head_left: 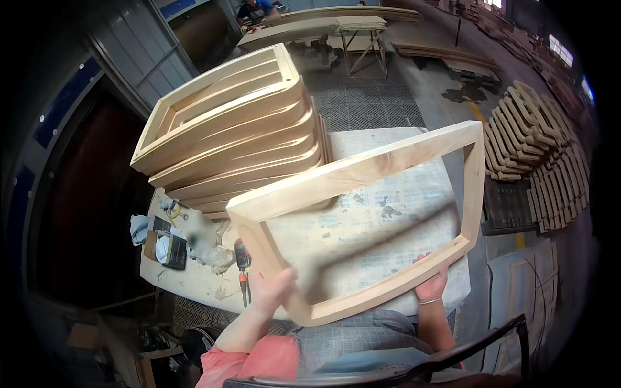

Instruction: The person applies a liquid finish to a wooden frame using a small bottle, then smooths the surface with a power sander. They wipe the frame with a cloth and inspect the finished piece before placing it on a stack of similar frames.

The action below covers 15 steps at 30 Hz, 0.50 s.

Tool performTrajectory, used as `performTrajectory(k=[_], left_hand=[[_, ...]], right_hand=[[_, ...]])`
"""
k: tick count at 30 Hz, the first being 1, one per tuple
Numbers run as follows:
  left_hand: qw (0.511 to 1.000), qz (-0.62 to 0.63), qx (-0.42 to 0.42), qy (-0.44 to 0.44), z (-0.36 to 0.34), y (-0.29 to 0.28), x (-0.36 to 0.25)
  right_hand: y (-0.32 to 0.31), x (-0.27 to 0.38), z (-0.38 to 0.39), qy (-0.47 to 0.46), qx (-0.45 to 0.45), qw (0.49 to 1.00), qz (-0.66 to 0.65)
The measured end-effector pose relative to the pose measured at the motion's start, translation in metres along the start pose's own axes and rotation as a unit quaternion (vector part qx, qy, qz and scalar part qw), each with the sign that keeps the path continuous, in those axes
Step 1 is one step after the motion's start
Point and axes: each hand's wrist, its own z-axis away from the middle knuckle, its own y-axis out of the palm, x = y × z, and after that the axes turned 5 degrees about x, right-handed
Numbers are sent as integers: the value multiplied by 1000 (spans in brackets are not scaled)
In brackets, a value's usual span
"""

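Observation:
A pale wooden frame [362, 295], four-sided with an open middle, is held tilted up above the worktable [401, 216]. My left hand [272, 289] grips its left side near the lower corner, the thumb laid over the wood. Under the lower rail, toward the right corner, my right hand [432, 282] is closed round the edge; part of its fingers is hidden by the wood. Behind the frame, at the left, rises a stack of similar wooden frames [239, 132]. A tool with a black and orange handle [242, 258] lies just left of my left hand.
Small boxes [169, 251] and a crumpled plastic bag [217, 257] sit on the table's left part. More curved wooden parts [524, 129] are piled on the floor at right. Far back, a person [257, 11] is beside a long bench [310, 29].

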Motion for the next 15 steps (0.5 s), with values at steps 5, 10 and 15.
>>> performTrajectory(k=[5, 10, 15], left_hand=[[993, 78, -51, 67, -6, -132, -65], [993, 5, -54, 107, -41, -235, -130], [998, 10, -59, 33, -137, -320, -204]], right_hand=[[116, -10, -33, -72, -53, 989, 119], [187, -83, -40, -140, -72, 964, 212], [316, -120, -67, -181, 47, 908, 374]])
